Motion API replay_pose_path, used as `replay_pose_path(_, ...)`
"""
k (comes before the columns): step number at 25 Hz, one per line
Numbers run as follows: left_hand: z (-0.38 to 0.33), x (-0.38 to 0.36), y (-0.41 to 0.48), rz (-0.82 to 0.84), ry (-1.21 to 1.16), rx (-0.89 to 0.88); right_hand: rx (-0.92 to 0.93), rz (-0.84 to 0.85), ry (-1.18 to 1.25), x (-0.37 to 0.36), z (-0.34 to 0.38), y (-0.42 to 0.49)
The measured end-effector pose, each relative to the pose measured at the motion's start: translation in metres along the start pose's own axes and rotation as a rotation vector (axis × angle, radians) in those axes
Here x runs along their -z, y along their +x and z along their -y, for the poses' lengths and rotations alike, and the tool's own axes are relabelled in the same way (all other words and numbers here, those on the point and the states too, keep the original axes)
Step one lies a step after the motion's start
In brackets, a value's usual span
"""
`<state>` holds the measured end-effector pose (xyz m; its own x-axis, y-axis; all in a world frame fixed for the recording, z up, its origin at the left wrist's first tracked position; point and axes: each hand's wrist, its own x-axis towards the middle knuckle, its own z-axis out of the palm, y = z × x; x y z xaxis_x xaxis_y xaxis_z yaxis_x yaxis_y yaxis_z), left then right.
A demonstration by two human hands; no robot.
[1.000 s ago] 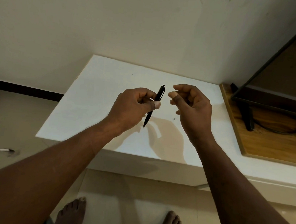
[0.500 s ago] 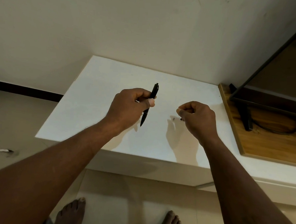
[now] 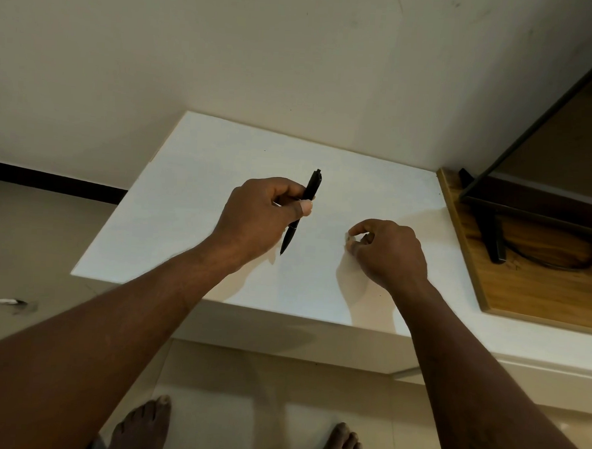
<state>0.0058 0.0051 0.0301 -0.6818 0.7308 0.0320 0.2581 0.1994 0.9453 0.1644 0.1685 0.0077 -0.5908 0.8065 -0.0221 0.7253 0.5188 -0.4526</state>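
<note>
So the person's left hand (image 3: 260,219) has a black pen (image 3: 300,211) in its grip, with the fingers curled round the barrel and the thumb pressed on the side. The pen sits at a slant. Its clicker end sticks up past the knuckles toward the wall and its tip points down at the white desk (image 3: 193,191). It's hard to say if the tip actually touches the surface.

The right hand (image 3: 389,253) is just beside it, low on the desk. Its fingers are curled and the thumb and forefinger are squeezed together in a narrow grip right at the surface. Whether there's anything between those fingertips is too small to make out.

Off to the right, a wooden board (image 3: 524,298) lies on the desk. A dark screen stand (image 3: 493,234) and a black cable (image 3: 553,263) are on the board. Two bare feet (image 3: 140,425) are on the tiled floor below the desk edge, and there's a little white scrap (image 3: 6,301) on the floor far left.
</note>
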Motion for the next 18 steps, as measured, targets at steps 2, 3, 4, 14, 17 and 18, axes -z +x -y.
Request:
replay_pose_path(2,0.0,0.0,0.0,0.001,-0.001,0.002,-0.001,-0.011,-0.007,-0.001,0.002,-0.002)
replay_pose_path(3,0.0,0.0,0.0,0.002,-0.001,0.001,0.0,-0.019,-0.014,-0.002,0.003,-0.002)
replay_pose_path(4,0.0,0.0,0.0,0.004,-0.001,0.001,0.003,-0.027,-0.025,-0.003,0.004,-0.003)
replay_pose_path(14,0.001,-0.001,0.0,0.011,0.002,0.001,0.002,-0.004,-0.163,-0.004,0.007,-0.002)
replay_pose_path(17,0.002,-0.001,0.0,0.013,0.0,0.005,0.021,0.043,-0.264,-0.005,0.011,-0.003)
replay_pose_path(18,0.002,-0.001,0.0,0.013,0.001,0.002,0.034,0.032,-0.258,-0.004,0.014,-0.004)
